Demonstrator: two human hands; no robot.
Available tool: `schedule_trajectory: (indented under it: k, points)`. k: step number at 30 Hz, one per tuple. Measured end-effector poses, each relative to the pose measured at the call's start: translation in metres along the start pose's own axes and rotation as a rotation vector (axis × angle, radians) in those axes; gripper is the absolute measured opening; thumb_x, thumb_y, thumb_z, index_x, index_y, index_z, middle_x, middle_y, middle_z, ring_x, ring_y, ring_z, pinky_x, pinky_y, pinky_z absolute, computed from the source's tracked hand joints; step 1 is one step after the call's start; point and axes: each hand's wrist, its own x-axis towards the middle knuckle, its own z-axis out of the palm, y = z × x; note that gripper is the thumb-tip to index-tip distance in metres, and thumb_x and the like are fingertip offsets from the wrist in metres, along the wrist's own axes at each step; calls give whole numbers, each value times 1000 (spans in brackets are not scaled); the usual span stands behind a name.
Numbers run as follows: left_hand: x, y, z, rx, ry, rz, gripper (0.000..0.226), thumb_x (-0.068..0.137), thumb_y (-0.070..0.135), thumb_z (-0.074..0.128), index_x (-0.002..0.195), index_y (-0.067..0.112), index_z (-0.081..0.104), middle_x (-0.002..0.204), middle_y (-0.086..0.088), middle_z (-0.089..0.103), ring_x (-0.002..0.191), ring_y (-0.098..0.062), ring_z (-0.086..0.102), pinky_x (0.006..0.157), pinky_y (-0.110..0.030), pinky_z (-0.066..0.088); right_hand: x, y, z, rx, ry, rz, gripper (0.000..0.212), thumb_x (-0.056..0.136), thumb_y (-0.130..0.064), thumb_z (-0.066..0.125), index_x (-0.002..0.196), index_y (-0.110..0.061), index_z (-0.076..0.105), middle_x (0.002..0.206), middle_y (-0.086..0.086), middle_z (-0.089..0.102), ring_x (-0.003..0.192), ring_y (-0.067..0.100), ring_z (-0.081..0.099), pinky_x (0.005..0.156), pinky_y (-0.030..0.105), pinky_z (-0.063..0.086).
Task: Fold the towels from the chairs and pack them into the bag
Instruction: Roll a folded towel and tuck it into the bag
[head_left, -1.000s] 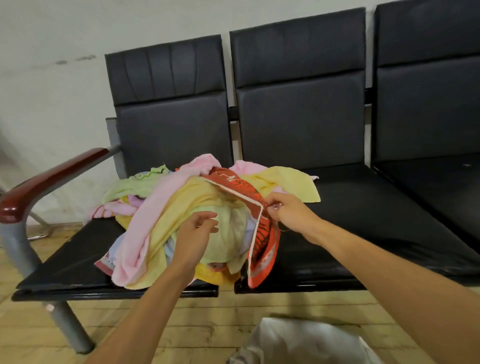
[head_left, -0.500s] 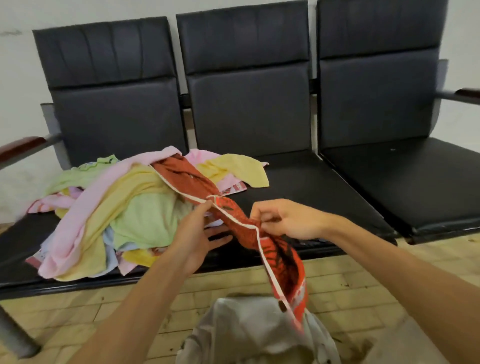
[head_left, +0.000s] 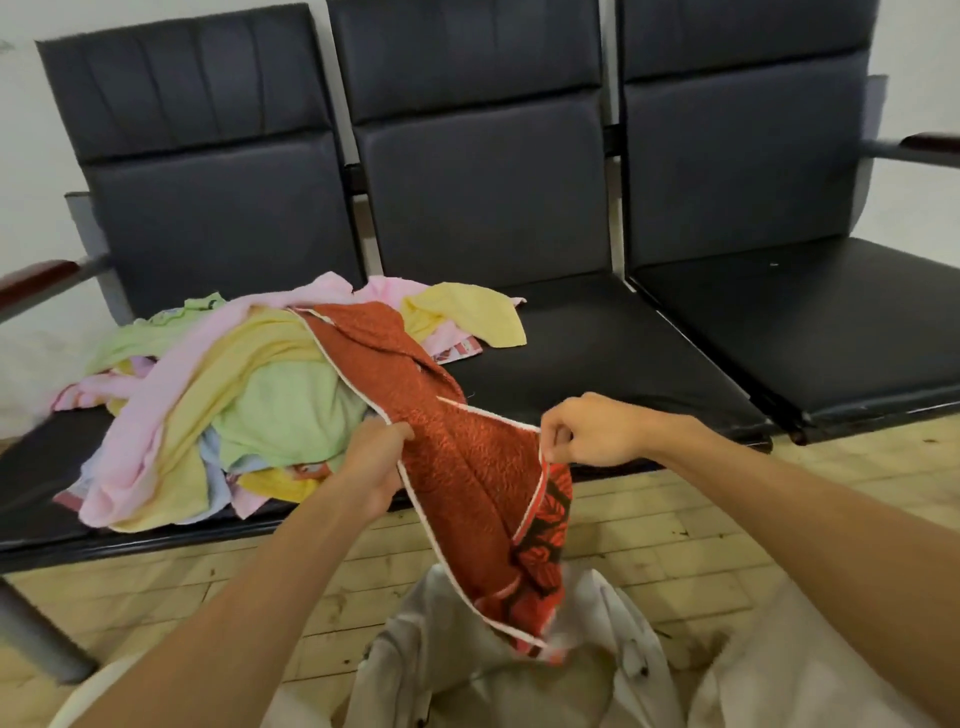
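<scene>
Bag (head_left: 415, 639) under red towel (head_left: 467, 467); pile (head_left: 280, 405) behind.

Soft even indoor light, slight motion blur, wide-angle bowing at edges.

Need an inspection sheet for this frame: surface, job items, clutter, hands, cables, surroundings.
Surface: three black padded chairs in a row.
Job's things: red towel unfolded, held between both hands, its lower end hanging over the pale bag on the floor; towel pile unfolded on the left seat, spilling onto the middle one.
Clutter: nothing seen.
Grippers: left hand grips the red towel's edge; right hand pinches its white trim.
Cables: nothing seen.
Surroundings: plank floor, pale wall, wooden armrest at left.
</scene>
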Motion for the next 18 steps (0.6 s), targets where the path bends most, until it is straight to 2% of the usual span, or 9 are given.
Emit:
schedule_trajectory:
  k: [2, 5, 7, 9, 11, 14, 16, 18]
  points:
    - [-2, 0, -9, 51, -34, -13, 21, 88, -8, 39, 94, 7, 53, 76, -11, 58, 67, -21, 57, 64, -32, 49, 17, -2, 5, 33, 87, 36, 16, 95, -20, 58, 104, -13, 68, 92, -8, 62, 94, 12, 59, 79, 20, 41]
    - [-2, 0, -15, 91, -43, 9, 13, 91, 6, 47, 88, 13, 57, 81, -6, 64, 77, -21, 60, 78, -36, 48, 49, -9, 16, 137, 177, 112, 28, 96, -33, 59, 116, -14, 61, 111, 1, 63, 107, 19, 58, 92, 31, 46]
    - [-2, 1, -16, 83, -22, 45, 12, 94, 16, 51, 91, 17, 63, 88, -3, 70, 85, -20, 64, 84, -37, 49, 68, -16, 25, 230, 198, 158, 36, 95, -42, 58, 118, -14, 59, 111, 2, 62, 107, 20, 58, 94, 35, 47]
    - [-1, 0, -15, 100, -22, 81, 16, 96, 21, 52, 92, 20, 67, 92, 0, 72, 87, -18, 66, 83, -35, 50, 82, -24, 35, 306, 210, 178, 38, 94, -46, 58, 112, -12, 62, 108, 3, 63, 104, 21, 58, 90, 35, 46]
    - [0, -2, -16, 155, -21, 107, 19, 98, 24, 51, 93, 21, 69, 95, -1, 73, 88, -17, 66, 84, -36, 51, 92, -32, 42, 347, 261, 161, 34, 93, -42, 61, 107, -11, 66, 101, 1, 64, 100, 19, 59, 85, 31, 46]
    - [-3, -3, -21, 171, -18, 105, 20, 98, 21, 51, 89, 18, 69, 87, -3, 72, 79, -17, 64, 80, -33, 50, 93, -39, 43, 379, 328, 116, 15, 93, -22, 65, 98, -10, 72, 89, -3, 64, 89, 12, 59, 82, 25, 45]
    - [-5, -2, -23, 152, -20, 76, 20, 97, 17, 50, 87, 14, 67, 80, -3, 69, 76, -19, 62, 78, -33, 49, 86, -37, 38, 386, 267, 126, 12, 92, -12, 62, 91, -12, 74, 90, -4, 66, 88, 8, 58, 81, 23, 45]
    - [-7, -2, -27, 134, -25, 49, 19, 97, 14, 49, 86, 11, 65, 82, -6, 68, 79, -21, 62, 82, -35, 49, 75, -30, 32, 387, 188, 162, 17, 93, -10, 58, 84, -15, 72, 94, -5, 66, 91, 9, 58, 80, 24, 42]
